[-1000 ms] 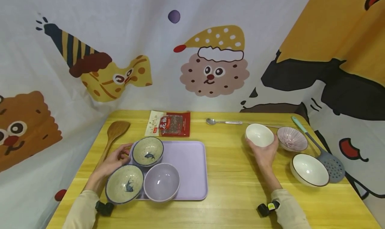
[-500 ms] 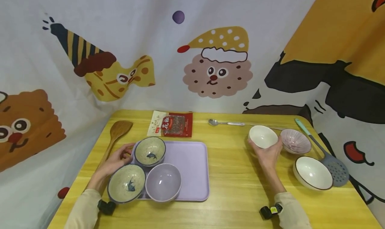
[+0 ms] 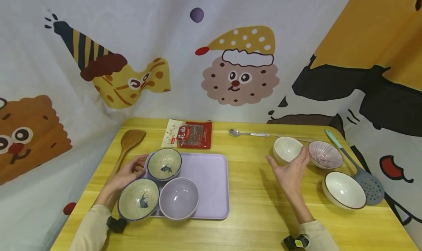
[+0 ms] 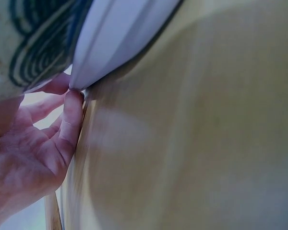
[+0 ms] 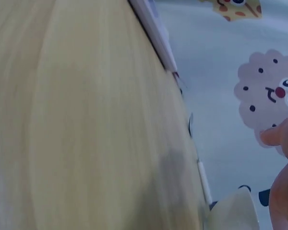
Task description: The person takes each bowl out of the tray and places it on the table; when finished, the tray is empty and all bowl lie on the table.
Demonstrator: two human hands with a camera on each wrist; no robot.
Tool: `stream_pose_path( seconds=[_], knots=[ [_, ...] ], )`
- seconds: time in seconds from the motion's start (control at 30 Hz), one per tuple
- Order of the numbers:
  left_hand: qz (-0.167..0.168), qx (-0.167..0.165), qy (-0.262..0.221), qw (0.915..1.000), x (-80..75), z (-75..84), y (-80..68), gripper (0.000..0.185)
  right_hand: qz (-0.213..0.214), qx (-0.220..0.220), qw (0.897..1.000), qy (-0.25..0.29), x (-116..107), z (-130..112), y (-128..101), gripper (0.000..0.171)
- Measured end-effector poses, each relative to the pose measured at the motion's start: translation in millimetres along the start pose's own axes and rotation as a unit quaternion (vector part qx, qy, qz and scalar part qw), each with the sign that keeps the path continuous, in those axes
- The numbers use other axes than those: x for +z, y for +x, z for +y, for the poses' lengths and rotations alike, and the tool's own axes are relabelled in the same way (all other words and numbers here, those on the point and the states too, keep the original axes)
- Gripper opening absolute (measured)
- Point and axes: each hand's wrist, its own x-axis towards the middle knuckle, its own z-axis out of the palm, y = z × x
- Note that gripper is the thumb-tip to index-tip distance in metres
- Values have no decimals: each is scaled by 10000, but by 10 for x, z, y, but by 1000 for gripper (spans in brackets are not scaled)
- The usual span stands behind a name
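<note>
- Beside the lavender tray [image 3: 211, 185], well off to its right on the yellow table [image 3: 250, 203], the right hand [image 3: 290, 172] hovers with fingers spread and relaxed, gripping nothing.
- The small white bowl [image 3: 286, 149] stands upright on the table just beyond that hand's fingertips, away from the person; whether the fingertips touch its rim cannot be told.
- Round as it is, the bowl has no long axis to line up with; what counts is that it lies straight ahead of the right hand, which is far nearer to it than the left.
- Right of the white bowl, almost touching it, sits a pink ribbed bowl [image 3: 325, 154]; nearer the person stands a dark-rimmed white bowl [image 3: 344, 190] beside a grey slotted skimmer [image 3: 367, 183].
- At the tray's left edge the left hand [image 3: 126, 174] rests, its fingertips [image 4: 73, 103] lying against the tray's corner in the left wrist view; the fingers are loosely bent and grip nothing that I can see.
- On the tray sit two fish-patterned bowls [image 3: 163, 164] and a plain lilac bowl [image 3: 178, 198].
- Behind the tray lie a wooden spatula [image 3: 129, 143], a red spice packet [image 3: 189, 134] and a metal spoon [image 3: 248, 134].
</note>
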Motion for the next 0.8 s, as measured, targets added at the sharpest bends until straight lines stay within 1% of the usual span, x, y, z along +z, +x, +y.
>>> stream_pose_path(
  seconds=[0.13,0.27,0.33,0.4,0.53,0.7,0.8],
  knots=[
    [-43,-102,8,9999,-10,20,-10,57,-162,-2,9996,218,19,-88,-51,119],
    [-62,-178,-4,9998,-11,46,-29,58,-430,-38,9982,410,55,-153,-131,114],
    [-47,-212,4,9998,-4,51,-38,58,-543,-142,9971,523,89,-183,-185,112],
    [-37,-178,-6,9998,4,50,-40,58,-679,-254,9950,684,126,-223,-245,112],
    [-9,-71,-84,9999,17,26,-29,58,-1035,-418,9892,955,221,-327,-374,112],
    [24,1,-133,9999,4,-14,0,58,-1469,-472,9794,1305,371,-491,-525,112],
    [34,-19,-153,9999,-8,0,-2,58,-1683,-475,9735,1475,436,-586,-606,111]
  ],
)
